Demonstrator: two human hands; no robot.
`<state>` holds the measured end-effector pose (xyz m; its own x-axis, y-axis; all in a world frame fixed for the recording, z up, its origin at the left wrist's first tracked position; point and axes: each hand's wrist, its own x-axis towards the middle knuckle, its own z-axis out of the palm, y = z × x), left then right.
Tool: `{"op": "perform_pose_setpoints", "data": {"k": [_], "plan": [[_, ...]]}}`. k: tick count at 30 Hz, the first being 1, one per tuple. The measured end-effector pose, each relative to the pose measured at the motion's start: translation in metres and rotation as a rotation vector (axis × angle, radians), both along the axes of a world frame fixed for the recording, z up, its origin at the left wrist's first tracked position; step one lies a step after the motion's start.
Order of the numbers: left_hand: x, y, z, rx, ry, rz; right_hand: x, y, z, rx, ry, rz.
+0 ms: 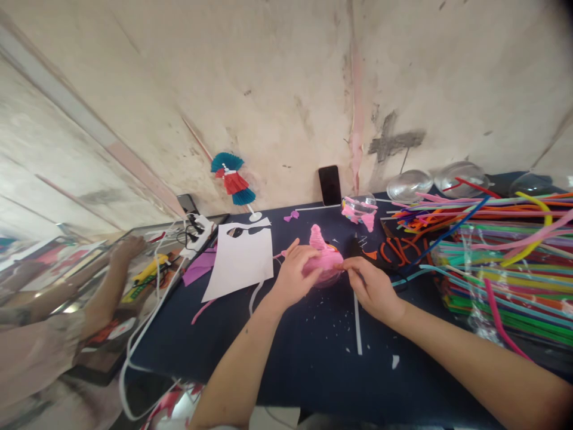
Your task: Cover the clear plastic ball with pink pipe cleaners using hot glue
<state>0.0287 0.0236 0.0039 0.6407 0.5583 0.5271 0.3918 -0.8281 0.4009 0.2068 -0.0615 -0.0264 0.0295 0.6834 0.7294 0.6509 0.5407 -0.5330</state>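
Bare forearms reach up over the dark blue worktop from its near edge. At far left, another person's arm stretches across a neighbouring surface, blurred. Next come a white power strip with plugs in it, a purple sheet and, partly over that, a white sheet with shapes cut from its far end. Behind, a teal and red pleated ornament leans near the wall.

The left hand curves around the left side of the pink fuzzy piece, which sits near the middle of the worktop with one pointed part standing up and a clear rim showing beneath. The right hand has thumb and forefinger pinched narrow at its right edge; whether a smaller bit is caught between them, I cannot tell.

For good work here, the left hand should brace the piece without flattening its pile, while the right presses lightly, close to the edge, so that the upright point is not skewed. Keeping the loose white scraps away from the fuzz seems wise. Farther right lie orange-handled scissors and bundled pipe cleaners.
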Motion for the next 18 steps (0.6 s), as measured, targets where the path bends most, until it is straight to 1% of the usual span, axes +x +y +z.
{"op": "perform_pose_setpoints", "data": {"k": [8,13,16,18], "plan": [[0.0025,0.0004,0.0012,-0.014,-0.015,0.017,0.0029,0.0005,0.0006,-0.04,0.005,0.0],[0.0045,-0.0019,0.0024,-0.015,-0.012,0.014,0.003,-0.0006,0.0033,0.019,-0.018,-0.012],[0.0057,-0.0018,0.0014,-0.008,-0.012,0.011,0.0014,-0.0001,0.0044,0.083,-0.062,0.051],[0.0071,-0.001,0.0002,-0.002,-0.018,0.018,0.0005,0.0003,0.0044,0.091,-0.099,0.093]]}}
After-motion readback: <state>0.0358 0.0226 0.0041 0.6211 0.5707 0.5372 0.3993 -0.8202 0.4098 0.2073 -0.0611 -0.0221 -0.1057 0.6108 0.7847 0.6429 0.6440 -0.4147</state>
